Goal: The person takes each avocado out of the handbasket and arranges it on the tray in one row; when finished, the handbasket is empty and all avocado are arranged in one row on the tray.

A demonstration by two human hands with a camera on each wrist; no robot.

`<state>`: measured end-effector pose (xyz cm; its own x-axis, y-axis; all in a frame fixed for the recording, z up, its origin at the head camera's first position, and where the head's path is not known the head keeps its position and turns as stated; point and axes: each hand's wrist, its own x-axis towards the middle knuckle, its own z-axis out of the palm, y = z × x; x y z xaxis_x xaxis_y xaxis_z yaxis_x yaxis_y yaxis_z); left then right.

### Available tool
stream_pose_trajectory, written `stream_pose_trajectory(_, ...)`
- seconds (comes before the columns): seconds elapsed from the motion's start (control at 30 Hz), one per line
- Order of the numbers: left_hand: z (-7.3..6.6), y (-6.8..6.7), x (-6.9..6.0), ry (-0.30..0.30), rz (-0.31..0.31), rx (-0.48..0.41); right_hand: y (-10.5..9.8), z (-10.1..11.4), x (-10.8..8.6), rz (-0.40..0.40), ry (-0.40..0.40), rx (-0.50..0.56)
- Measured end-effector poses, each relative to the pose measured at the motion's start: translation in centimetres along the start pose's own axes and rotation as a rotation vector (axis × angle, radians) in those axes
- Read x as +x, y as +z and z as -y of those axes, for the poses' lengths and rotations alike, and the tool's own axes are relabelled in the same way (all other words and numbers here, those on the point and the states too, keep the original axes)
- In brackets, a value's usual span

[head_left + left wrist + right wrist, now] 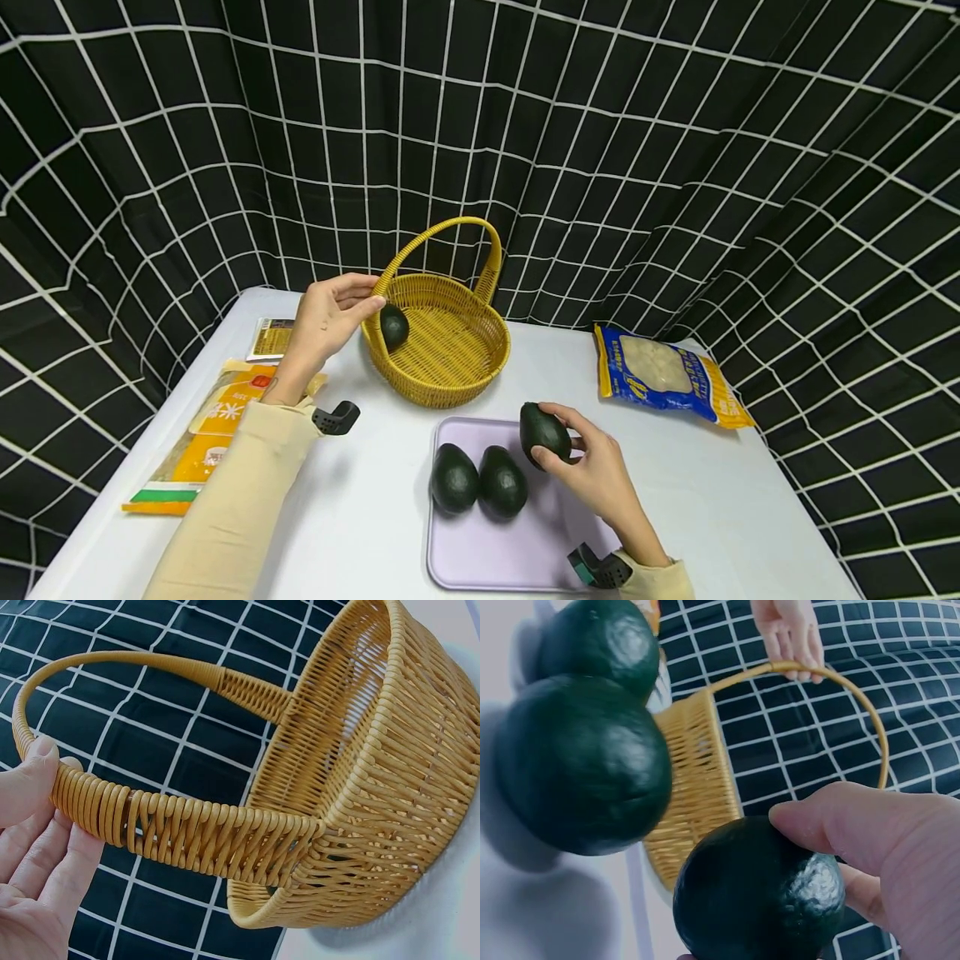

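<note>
While the left hand (pixel 327 317) held the basket handle (pixel 172 826), the right hand (pixel 592 468) gripped an avocado (pixel 542 432); loading apparently needed it carried over.

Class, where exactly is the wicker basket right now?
In the head view, the wicker basket stands slightly left of centre, just beyond the lilac tray, its handle gripped by the left hand.

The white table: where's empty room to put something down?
On the table, there's bare room right of the lilac tray, nearer than the blue bag. The tray's near part is bare below its two avocados, and so is the basket's floor right of its avocado. It's crowded at the left, where the orange bag and small packet lie close.
</note>
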<state>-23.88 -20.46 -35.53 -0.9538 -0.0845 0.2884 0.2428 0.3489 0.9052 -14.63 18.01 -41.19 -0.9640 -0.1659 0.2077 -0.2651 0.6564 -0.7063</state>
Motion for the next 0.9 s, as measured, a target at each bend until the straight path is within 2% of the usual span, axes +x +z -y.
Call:
stream_pose_trajectory(0.17, -0.1, 0.0, 0.0, -0.008, 0.005, -0.003, 0.3, -0.7, -1.2, -0.025, 0.008, -0.007)
stream_pose_trajectory(0.4, -0.1, -0.1, 0.0, -0.029, 0.005, 0.001, 0.7, -1.3, -3.2, -0.07, 0.058, -0.083)
stream_pose_trajectory(0.63, -0.1, 0.0, 0.0, -0.027, 0.005, 0.001, 1.4, -1.5, -4.8, -0.106, 0.037, -0.18)
stream_pose_trajectory(0.9, -0.1, 0.0, 0.0, -0.024, 0.004, 0.007, 2.2, -1.6, -5.5, -0.123, 0.023, -0.215)
